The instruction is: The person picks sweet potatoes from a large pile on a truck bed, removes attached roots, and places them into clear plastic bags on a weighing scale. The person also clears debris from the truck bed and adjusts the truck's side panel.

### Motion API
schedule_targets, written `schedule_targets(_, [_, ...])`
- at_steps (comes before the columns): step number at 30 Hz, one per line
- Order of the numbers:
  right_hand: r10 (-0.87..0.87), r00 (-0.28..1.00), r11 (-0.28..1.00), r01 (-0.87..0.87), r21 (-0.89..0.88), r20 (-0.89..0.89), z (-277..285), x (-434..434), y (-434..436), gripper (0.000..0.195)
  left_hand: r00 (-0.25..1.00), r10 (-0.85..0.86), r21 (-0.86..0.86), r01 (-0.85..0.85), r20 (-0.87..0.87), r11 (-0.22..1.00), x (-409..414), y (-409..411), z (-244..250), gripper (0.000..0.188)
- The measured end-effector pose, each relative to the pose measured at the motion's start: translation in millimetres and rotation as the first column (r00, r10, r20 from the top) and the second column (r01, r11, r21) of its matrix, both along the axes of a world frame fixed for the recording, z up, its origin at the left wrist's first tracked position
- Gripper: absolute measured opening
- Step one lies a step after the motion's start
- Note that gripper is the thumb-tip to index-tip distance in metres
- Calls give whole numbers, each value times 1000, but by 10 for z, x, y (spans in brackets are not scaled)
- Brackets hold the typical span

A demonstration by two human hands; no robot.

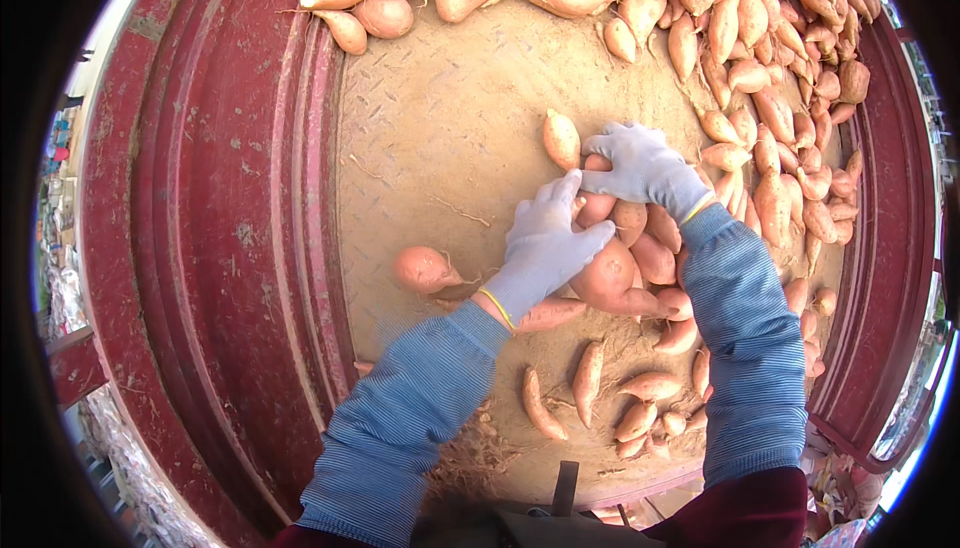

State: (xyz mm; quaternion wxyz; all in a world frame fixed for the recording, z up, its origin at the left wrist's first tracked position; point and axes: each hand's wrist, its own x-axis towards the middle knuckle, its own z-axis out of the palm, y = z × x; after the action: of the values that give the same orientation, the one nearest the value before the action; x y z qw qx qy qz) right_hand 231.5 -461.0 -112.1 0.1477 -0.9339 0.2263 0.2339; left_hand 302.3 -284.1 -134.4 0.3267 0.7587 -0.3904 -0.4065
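Observation:
Both hands wear light grey work gloves and lie over a cluster of sweet potatoes on the truck bed. My left hand (551, 240), fingers spread, touches the left side of the cluster, beside a large round sweet potato (606, 275). My right hand (637, 165) is bent over the top of the cluster, its fingers on a reddish sweet potato (598, 205); whether it grips is partly hidden. A paler sweet potato (562, 140) lies just left of my right fingertips. One round sweet potato (424, 270) lies apart, left of my left hand.
A big heap of sweet potatoes (754, 15) spreads along the top and right of the dusty metal bed (450, 120). Small ones (588, 383) lie near me, by loose roots (476, 458). Dark red side walls (217, 210) stand left and right.

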Motion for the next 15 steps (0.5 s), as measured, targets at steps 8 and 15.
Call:
schedule_targets(8, [-111,976,993,101,63,187,1,-1708,643,62,983,-81,-229,41,-168,972,-1655,741,-174,90])
schedule_targets(15, [-113,960,925,195,325,-255,352,-1973,811,67,877,-434,-285,479,209,830,-527,906,126,58])
